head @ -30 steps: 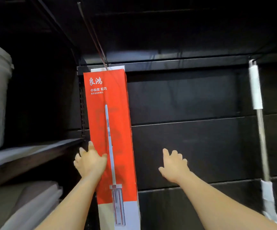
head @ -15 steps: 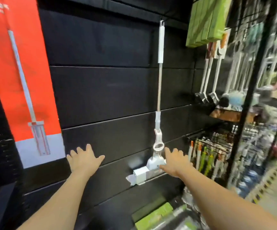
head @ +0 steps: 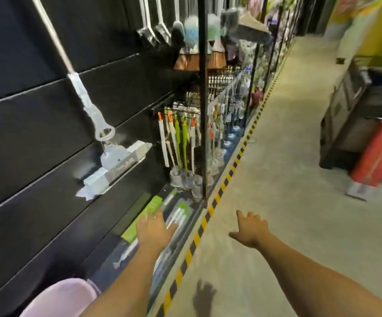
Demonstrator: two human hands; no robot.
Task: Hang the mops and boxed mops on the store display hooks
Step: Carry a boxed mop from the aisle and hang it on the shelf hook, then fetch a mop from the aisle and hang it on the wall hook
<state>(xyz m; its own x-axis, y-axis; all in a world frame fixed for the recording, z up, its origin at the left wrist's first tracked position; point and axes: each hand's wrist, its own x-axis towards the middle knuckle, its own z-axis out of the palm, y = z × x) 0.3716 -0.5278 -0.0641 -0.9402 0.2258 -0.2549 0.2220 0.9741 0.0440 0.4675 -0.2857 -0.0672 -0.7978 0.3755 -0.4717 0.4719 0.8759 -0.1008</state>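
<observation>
A white mop (head: pixel 87 106) with a metal handle hangs against the black slat wall (head: pixel 25 133) at the left, its flat head low near a shelf ledge. A red boxed mop (head: pixel 375 159) leans on a dark unit across the aisle at the right. My left hand (head: pixel 154 229) is stretched out empty with fingers apart over a green box (head: pixel 143 217) lying on the bottom shelf. Over the concrete floor my right hand (head: pixel 249 228) is also spread and holds nothing. The red box hung on the wall is out of view.
Hanging brushes, dusters and green-handled cleaners (head: pixel 183 138) fill the racks further along, behind a black upright post (head: pixel 202 99). A yellow-black striped line (head: pixel 210 209) edges the shelf base. The aisle floor (head: pixel 288 179) runs ahead. A dark counter unit (head: pixel 354 106) stands at the right.
The view has swung right and down, from the hung red box past the white mop to the aisle. Both hands left the wall and now hover low, still empty.
</observation>
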